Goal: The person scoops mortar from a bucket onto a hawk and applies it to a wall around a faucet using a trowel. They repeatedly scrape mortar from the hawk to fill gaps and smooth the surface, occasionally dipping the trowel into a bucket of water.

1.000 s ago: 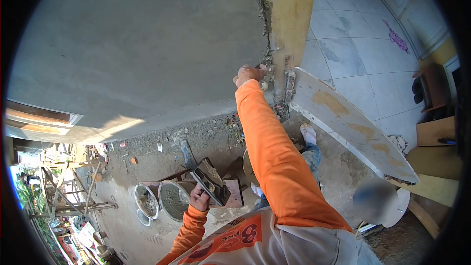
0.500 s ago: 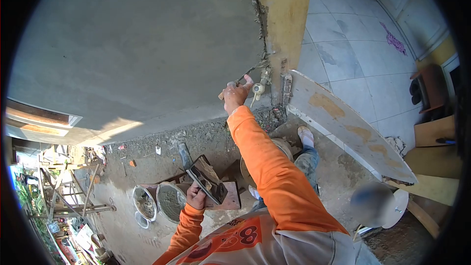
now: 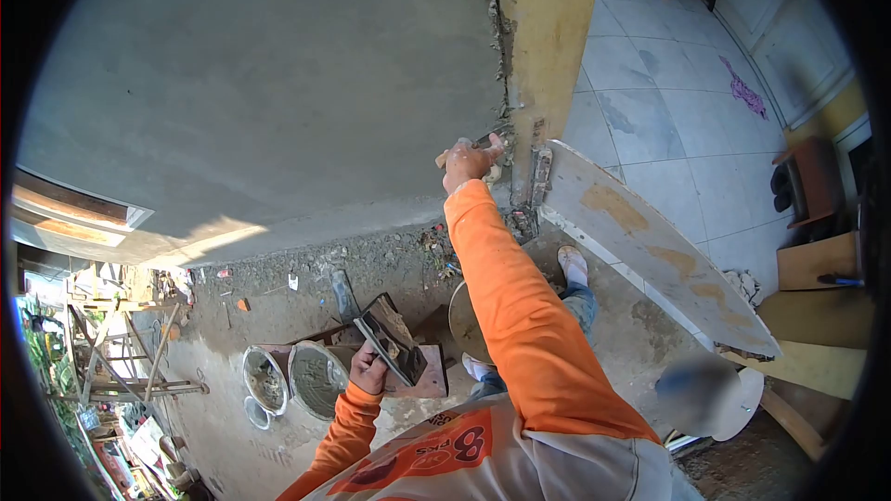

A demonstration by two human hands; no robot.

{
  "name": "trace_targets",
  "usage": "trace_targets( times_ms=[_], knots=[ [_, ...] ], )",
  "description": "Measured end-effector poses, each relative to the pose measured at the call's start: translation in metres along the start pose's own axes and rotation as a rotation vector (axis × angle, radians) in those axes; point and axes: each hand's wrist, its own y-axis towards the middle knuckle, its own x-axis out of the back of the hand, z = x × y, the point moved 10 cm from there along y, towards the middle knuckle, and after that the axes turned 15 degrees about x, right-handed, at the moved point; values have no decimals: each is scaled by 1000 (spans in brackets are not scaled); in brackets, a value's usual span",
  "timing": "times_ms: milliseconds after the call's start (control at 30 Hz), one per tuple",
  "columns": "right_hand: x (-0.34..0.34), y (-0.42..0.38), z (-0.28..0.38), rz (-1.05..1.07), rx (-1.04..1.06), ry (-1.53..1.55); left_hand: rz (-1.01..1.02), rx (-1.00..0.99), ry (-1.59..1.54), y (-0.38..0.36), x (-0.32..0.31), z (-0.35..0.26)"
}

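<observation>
My right hand (image 3: 469, 163) is closed round the wooden handle (image 3: 442, 160) of a small trowel. The trowel's dark blade (image 3: 490, 139) is at the right edge of the grey plastered wall (image 3: 306, 83), close to the yellow pillar (image 3: 548, 37). A wall tap (image 3: 495, 173) is mostly hidden behind this hand. Lower down, my left hand (image 3: 368, 370) grips a dark rectangular mortar hawk (image 3: 393, 338) from its near side. The hawk is tilted and carries some mortar.
Two buckets, one with grey mortar (image 3: 317, 380), stand by the hawk. Another bucket (image 3: 467, 325) is under my right arm. A pale board (image 3: 650, 246) leans across the doorway to the tiled floor (image 3: 664, 121). Wooden scaffolding (image 3: 121, 343) stands at the left.
My right hand and trowel have moved slightly right and up along the wall edge, now covering most of the tap. My left hand still holds the hawk. The view has shifted a little.
</observation>
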Motion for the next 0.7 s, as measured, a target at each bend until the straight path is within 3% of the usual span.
trace_targets(
  times_ms=[167, 233, 300, 367, 433, 500, 567, 633, 700],
  knots=[
    [-26, -8, -2, 123, 164, -203, 35, -31, 77, 6, -14, -15],
    [-26, -45, 12, 273, 4, -162, 58, -48, 44, 5, -21, -22],
    [-25, -28, 10, 252, 41, -94, 72, -57, 9, 3, -21, -19],
    [-23, -15, 47, 31, 156, -55, 30, -26, 23, 5, -13, -10],
    [-38, -18, 52, 80, 83, -107, 29, -22, 16, 2, -10, -6],
    [-44, -17, 42, 88, 166, -289, 24, -14, 9, -1, -9, -3],
    [-35, -26, 21, 159, 81, -210, 23, -12, -29, -1, -10, 1],
    [-31, -26, 9, 294, 238, -234, 34, -16, -19, -1, -7, 5],
    [-28, -29, 21, 233, 245, -240, 40, -19, -1, -3, -6, 6]
  ],
)
